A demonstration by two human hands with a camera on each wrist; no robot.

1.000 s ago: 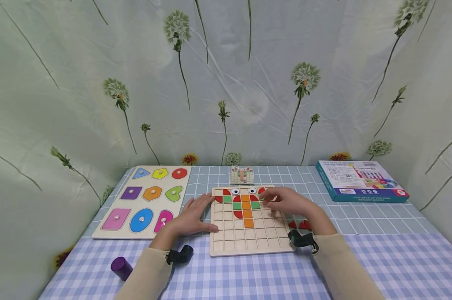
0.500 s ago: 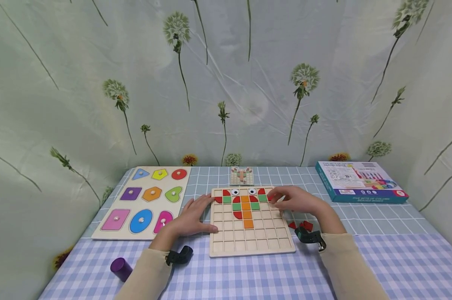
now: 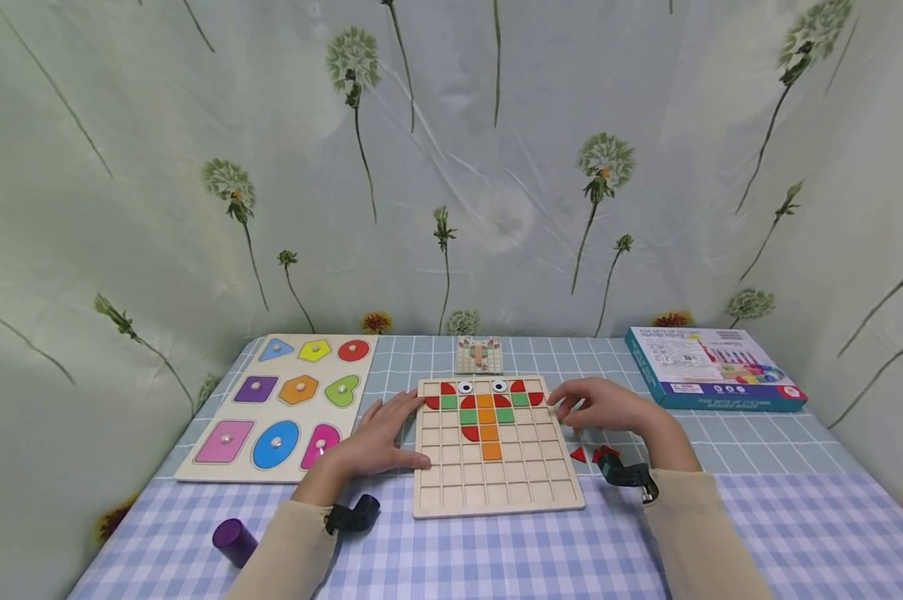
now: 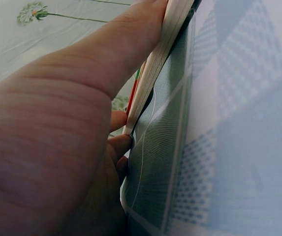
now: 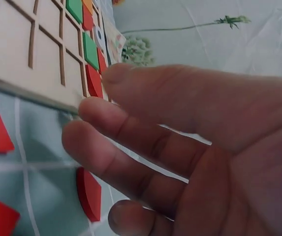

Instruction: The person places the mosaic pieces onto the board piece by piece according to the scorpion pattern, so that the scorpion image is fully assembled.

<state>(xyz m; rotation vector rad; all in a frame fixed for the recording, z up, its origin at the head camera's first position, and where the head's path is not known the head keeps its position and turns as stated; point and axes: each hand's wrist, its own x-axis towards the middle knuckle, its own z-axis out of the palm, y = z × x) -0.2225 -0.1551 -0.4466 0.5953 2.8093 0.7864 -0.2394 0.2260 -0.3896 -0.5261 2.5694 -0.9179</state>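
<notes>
A wooden grid board (image 3: pixel 500 498) lies in front of me, its far rows holding red, green and orange tiles and two eye tiles. My left hand (image 3: pixel 376 437) rests along the board's left edge, thumb and fingers stretched against it. At the opposite edge, near the far corner, is my right hand (image 3: pixel 605 408), its fingers loosely bent with nothing between them. Just beyond its fingertips, a red quarter-round tile (image 5: pixel 94 81) sits in a grid cell. Loose red tiles (image 3: pixel 578 454) lie on the cloth under and beside the right hand, one a curved piece (image 5: pixel 90 195).
A peg puzzle board (image 3: pixel 189 467) with coloured shapes lies at left. Nearer stands a purple cylinder (image 3: pixel 234 542). Behind the grid board is a small pattern card (image 3: pixel 479 355); a teal box (image 3: pixel 714 371) lies at back right.
My right hand has drawn back rightward from the board's far rows to its right edge, uncovering the red and green tiles there. The left hand stays at the left edge.
</notes>
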